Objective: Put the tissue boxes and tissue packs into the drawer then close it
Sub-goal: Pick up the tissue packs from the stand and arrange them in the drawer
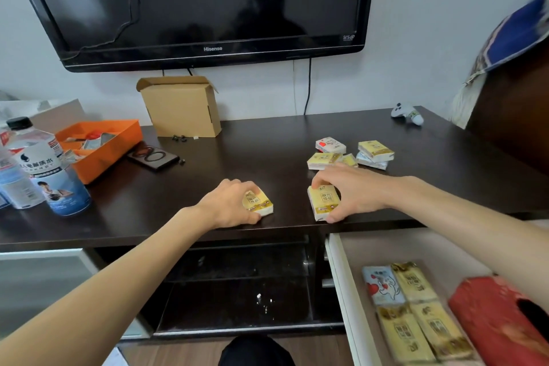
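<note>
My left hand [230,203] grips a yellow tissue pack [261,203] lying near the front edge of the dark cabinet top [267,157]. To its right, my right hand [353,190] holds a second yellow tissue pack [323,202], tilted up on its edge. Behind them lies a cluster of several more tissue packs [350,153], yellow and white. At lower right the white drawer [341,291] stands open, holding several tissue packs [413,306] and a red tissue box [499,321].
A wall TV [190,3] hangs above. At the left stand water bottles [44,169], an orange tray [101,142] and a dark phone-like slab [153,157]. A cardboard box [181,107] sits at the back; a white game controller [408,114] lies far right. Open dark shelves [237,285] are below.
</note>
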Available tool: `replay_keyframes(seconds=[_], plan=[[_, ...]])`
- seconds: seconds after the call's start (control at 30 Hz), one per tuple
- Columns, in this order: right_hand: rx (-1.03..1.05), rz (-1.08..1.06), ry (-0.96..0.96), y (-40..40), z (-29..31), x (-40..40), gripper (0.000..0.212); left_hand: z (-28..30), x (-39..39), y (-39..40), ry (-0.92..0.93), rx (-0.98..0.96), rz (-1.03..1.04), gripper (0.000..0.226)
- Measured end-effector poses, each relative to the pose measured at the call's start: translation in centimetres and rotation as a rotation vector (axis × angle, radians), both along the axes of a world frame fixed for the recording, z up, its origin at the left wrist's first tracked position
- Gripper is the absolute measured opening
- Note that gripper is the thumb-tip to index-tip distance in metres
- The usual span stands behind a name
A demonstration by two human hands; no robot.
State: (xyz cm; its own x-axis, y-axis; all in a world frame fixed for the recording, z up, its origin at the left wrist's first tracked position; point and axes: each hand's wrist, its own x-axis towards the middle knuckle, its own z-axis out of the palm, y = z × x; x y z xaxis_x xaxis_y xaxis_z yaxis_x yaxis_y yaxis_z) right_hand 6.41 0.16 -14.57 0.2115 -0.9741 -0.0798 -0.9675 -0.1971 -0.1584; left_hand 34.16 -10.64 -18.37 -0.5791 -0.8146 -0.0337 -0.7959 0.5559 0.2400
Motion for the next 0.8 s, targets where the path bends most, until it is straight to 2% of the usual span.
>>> replay_keyframes(seconds=[0.17, 0.5, 0.63, 0.8], plan=[[-0.027, -0.029, -0.043, 3.7, 0.1, -2.7, 0.067, 0.6, -1.8, 2.1, 0.044, -0.02, -0.027, 0.062], [-0.041, -0.089, -0.049, 12.0, -1.6, -8.0, 0.063, 1.2, -8.4, 12.1, 0.233, -0.062, -0.271, 0.063], [-0.026, -0.134, 0.018, 14.4, -3.0, -9.9, 0.06, -0.6, -11.7, 15.1, 0.209, -0.067, -0.371, 0.062], [0.02, -0.173, 0.014, 16.2, -5.0, -11.0, 0.056, -4.1, -15.6, 16.9, 0.08, -0.09, -0.442, 0.066]])
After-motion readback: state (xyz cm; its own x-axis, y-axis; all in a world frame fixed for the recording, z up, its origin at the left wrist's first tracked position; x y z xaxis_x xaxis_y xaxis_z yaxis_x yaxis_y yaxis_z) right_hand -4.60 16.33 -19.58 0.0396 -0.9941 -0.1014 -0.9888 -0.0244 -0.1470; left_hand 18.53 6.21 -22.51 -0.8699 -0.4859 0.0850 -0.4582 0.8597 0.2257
